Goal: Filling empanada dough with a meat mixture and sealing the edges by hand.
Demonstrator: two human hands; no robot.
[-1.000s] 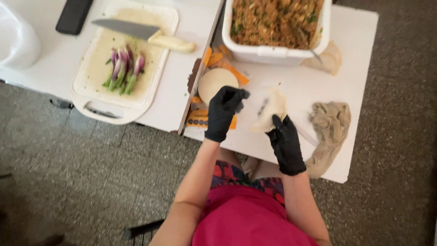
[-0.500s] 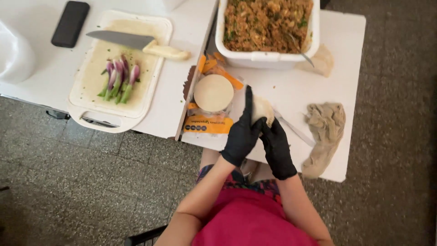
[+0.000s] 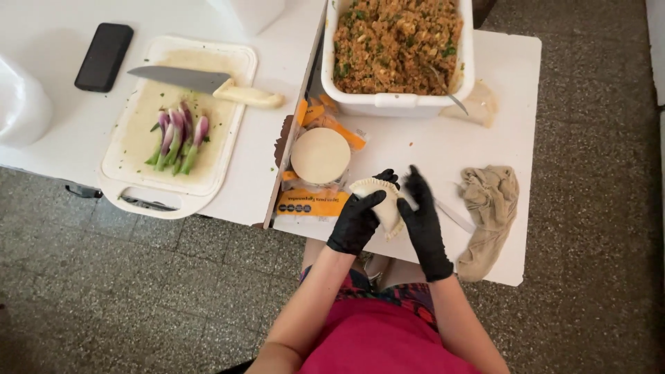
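Both my hands wear black gloves and hold a folded, pale dough turnover (image 3: 382,202) over the front edge of the white table (image 3: 512,83). My left hand (image 3: 355,220) grips its left side from below. My right hand (image 3: 421,221) pinches its right edge, fingers partly spread. Just to the left lies a stack of round dough discs (image 3: 320,155) on an orange and clear package (image 3: 302,203). A white tub (image 3: 396,104) of brown minced filling with green bits stands behind, a spoon handle (image 3: 450,97) leaning in it.
A crumpled beige cloth (image 3: 488,208) lies at the right. On the left table are a white cutting board (image 3: 131,156) with purple spring onions (image 3: 176,135) and a large knife (image 3: 201,83), a black phone (image 3: 104,57) and a white container (image 3: 21,104). Speckled floor lies below.
The view has shifted and the hands have come slightly lower and left. The turnover is now folded shut between both hands, with the right fingers spread along its edge.
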